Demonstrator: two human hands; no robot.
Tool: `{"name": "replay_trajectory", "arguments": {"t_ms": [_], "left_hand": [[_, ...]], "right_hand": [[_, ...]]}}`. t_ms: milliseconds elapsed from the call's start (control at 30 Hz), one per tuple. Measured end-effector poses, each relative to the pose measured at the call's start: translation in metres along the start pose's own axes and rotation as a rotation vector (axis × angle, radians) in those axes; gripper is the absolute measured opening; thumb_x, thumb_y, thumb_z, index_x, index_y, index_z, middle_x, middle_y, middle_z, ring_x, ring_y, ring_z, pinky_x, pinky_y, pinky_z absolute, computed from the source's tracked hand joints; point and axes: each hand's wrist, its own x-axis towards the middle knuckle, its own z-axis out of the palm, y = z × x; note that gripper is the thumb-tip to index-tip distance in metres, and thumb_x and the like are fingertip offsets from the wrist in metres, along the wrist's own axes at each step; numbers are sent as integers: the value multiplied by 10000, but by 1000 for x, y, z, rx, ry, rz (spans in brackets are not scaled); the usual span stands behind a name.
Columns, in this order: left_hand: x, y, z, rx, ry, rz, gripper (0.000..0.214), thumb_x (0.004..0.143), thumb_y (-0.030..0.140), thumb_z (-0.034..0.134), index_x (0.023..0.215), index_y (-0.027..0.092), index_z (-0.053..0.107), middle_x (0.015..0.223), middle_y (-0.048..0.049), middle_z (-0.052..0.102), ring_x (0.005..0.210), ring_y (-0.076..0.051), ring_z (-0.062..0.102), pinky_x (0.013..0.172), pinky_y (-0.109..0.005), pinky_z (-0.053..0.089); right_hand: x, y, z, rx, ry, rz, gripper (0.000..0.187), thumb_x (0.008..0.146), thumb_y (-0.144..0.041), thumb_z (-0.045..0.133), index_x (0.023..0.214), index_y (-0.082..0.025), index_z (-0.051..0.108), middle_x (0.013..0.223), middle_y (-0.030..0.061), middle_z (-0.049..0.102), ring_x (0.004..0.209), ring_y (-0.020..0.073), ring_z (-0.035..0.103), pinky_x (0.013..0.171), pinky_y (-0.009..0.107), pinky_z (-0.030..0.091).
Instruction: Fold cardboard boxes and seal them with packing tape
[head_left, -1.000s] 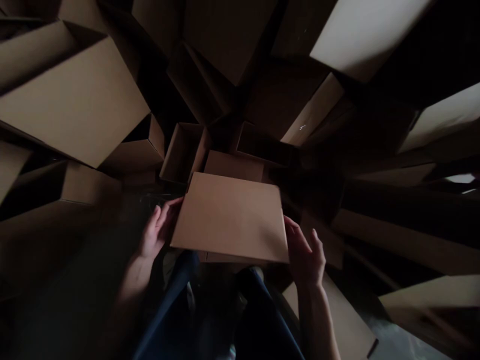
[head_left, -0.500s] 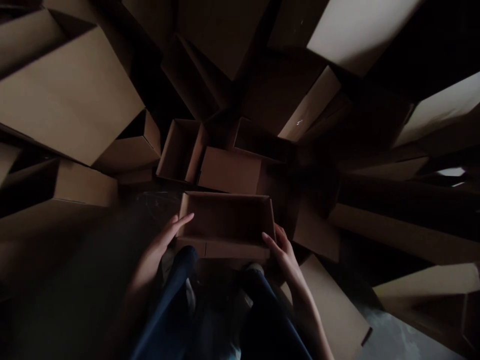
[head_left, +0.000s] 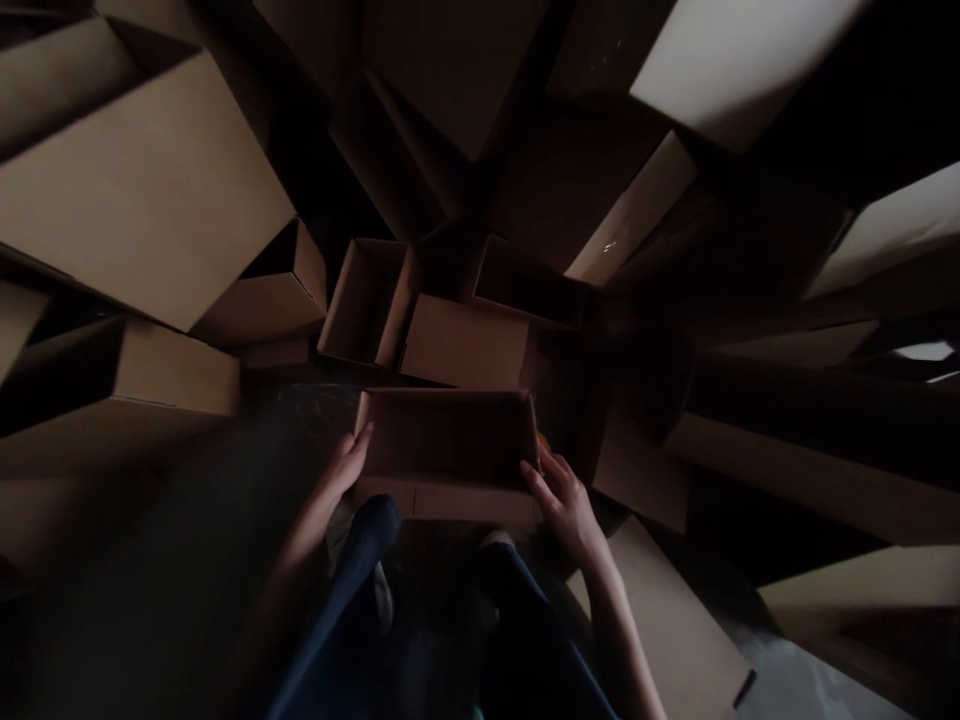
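An open brown cardboard box (head_left: 446, 440) sits in front of my knees with its hollow side up, its inside dim. My left hand (head_left: 345, 468) presses its fingers against the box's left wall. On the opposite side, my right hand (head_left: 561, 505) lies at the lower right corner, its fingers spread against the wall. The box's near edge runs just above my legs, and the hands partly hide its corners.
Several cardboard boxes crowd around, including an open one (head_left: 366, 305) and a closed one (head_left: 465, 342) right behind the held box. Large boxes (head_left: 142, 190) lean in from all sides. My dark blue jeans (head_left: 367, 530) show below.
The box no longer shows a flat closed face; its hollow side now faces up. Both hands have come down to its sides, and it has shifted slightly.
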Motion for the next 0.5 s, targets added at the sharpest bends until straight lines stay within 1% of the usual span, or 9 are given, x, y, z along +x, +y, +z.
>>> {"name": "replay_trajectory", "arguments": {"t_ms": [67,133,200,267,333,367,433,500], "left_hand": [[-1,2,0,31,10,29,475,701,745,527,653,273,515,775,-126,702,1106,-397,631,888,-438,492],[-2,2,0,69,10,52,478,723,740,491,622,273,490,694,-103,662,982,-379,665,831,-421,490],[-2,1,0,111,9,76,471,761,709,454,579,274,461,598,-73,598,844,-351,674,761,-400,479],[-2,2,1,149,25,89,466,780,668,449,526,280,418,510,-46,519,751,-325,660,719,-385,463],[-2,5,1,144,53,125,455,778,646,474,519,276,424,489,-37,501,769,-320,657,735,-378,462],[-3,6,2,123,58,146,446,771,648,490,536,270,455,509,-40,529,809,-324,660,762,-378,466],[-5,10,1,52,31,176,444,760,670,510,613,253,542,616,-52,631,915,-329,660,833,-379,474],[-8,13,-1,-47,-16,182,489,755,707,514,722,231,624,771,-59,714,1015,-326,648,894,-382,481]], "right_hand": [[3,-1,-2,-81,-6,19,645,821,-653,580,1359,-300,605,1245,86,626,1041,294,647,892,402,517],[5,-1,-4,-145,-15,32,635,818,-653,581,1365,-332,596,1192,77,649,960,287,665,848,398,512],[6,-1,-5,-184,-15,29,615,813,-655,581,1358,-370,595,1157,63,656,947,286,662,828,395,505],[4,-1,-7,-226,-3,37,602,805,-666,573,1338,-391,606,1149,57,641,937,281,656,812,393,505],[0,-3,-9,-294,12,67,602,801,-687,544,1306,-371,635,1154,67,605,931,277,648,805,400,507],[-2,-4,-10,-327,13,84,602,799,-698,528,1274,-351,659,1147,75,591,930,277,645,802,403,506],[-7,-6,-12,-368,-9,104,579,817,-711,478,1175,-317,704,1094,82,596,928,283,642,790,401,496],[-11,-8,-14,-363,-50,106,547,853,-700,406,1055,-293,710,999,80,640,897,286,643,758,389,475]]}}
